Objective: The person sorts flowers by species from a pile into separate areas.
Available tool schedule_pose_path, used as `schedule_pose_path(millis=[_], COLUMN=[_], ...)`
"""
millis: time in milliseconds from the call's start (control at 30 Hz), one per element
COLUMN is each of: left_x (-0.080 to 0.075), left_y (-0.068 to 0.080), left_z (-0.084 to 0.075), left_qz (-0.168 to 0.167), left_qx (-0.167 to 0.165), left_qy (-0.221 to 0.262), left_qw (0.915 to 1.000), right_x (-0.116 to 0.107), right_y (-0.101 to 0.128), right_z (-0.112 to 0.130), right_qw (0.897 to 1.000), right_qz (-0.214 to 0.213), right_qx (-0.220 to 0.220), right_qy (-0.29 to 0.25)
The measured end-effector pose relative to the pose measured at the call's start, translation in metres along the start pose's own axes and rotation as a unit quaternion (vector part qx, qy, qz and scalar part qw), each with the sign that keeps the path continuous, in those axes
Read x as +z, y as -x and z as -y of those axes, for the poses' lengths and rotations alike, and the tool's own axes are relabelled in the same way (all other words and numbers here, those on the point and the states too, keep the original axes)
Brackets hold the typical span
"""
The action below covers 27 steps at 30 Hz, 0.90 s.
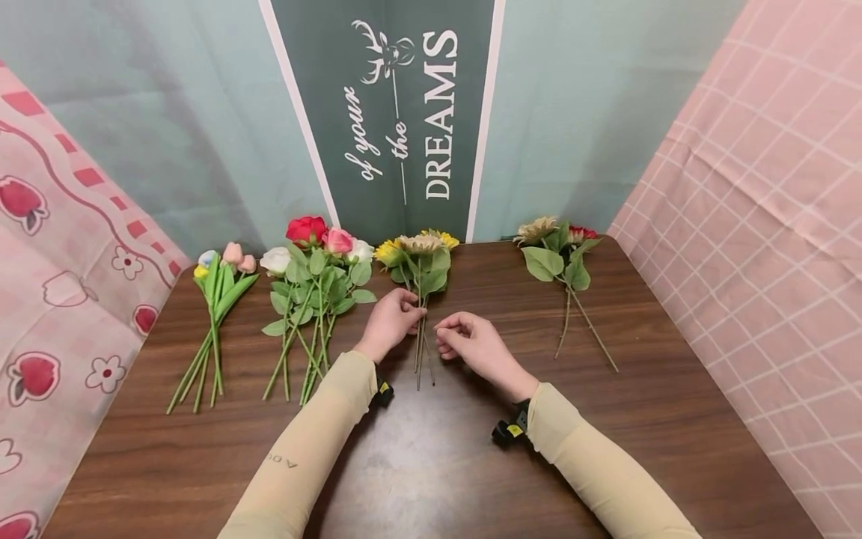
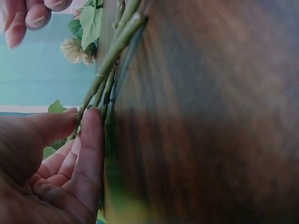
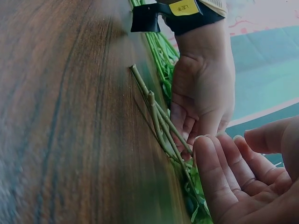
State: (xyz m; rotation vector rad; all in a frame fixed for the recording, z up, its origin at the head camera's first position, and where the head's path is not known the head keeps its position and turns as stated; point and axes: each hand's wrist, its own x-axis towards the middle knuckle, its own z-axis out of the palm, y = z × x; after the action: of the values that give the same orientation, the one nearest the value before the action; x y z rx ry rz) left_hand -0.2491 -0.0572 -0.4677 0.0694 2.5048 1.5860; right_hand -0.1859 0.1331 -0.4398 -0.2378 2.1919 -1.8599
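At centre frame, the left hand pinches the stems of the sunflower bunch between thumb and fingers, steadying them flat on the wooden table. Just right, the right hand hovers loosely curled, holding nothing, apparently poised beside those stems.

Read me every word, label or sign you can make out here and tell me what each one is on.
"of your — the — DREAMS", white lettering running sideways under a deer-head emblem, on the dark green banner behind the table.
Small dark letters on the left sleeve: too small to read.
Yellow tag on the wrist strap of the left hand: marks too blurred to read.
Nothing readable on the flowers or the pink cloths.
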Motion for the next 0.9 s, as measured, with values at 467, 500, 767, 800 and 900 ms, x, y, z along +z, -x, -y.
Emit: schedule_pose_path(millis=[467, 500, 767, 800, 900], left_x=[-0.013, -0.012, 0.017, 0.022, 0.039], left_y=[0.015, 0.017, 0.036, 0.038, 0.044], left_z=[-0.006, -0.009, -0.037, -0.041, -0.052], left_qz=[-0.043, -0.042, 0.046, 0.063, 0.105], left_qx=[0.107, 0.129, 0.310, 0.327, 0.372], left_qy=[-0.161, -0.187, -0.349, -0.366, -0.407], left_qw=[0.9802, 0.9729, 0.8832, 0.8689, 0.8276], right_x=[-0.057, -0.068, -0.178, -0.191, -0.224], right_y=[-0.005, -0.006, -0.001, 0.001, 0.008], right_z=[-0.015, -0.016, -0.022, -0.022, -0.020], right_qw=[0.996, 0.994, 0.958, 0.952, 0.928], right_qz=[-0.060, -0.067, -0.143, -0.151, -0.172], right_qx=[0.000, 0.002, 0.023, 0.027, 0.039], right_qy=[0.068, 0.084, 0.246, 0.265, 0.329])
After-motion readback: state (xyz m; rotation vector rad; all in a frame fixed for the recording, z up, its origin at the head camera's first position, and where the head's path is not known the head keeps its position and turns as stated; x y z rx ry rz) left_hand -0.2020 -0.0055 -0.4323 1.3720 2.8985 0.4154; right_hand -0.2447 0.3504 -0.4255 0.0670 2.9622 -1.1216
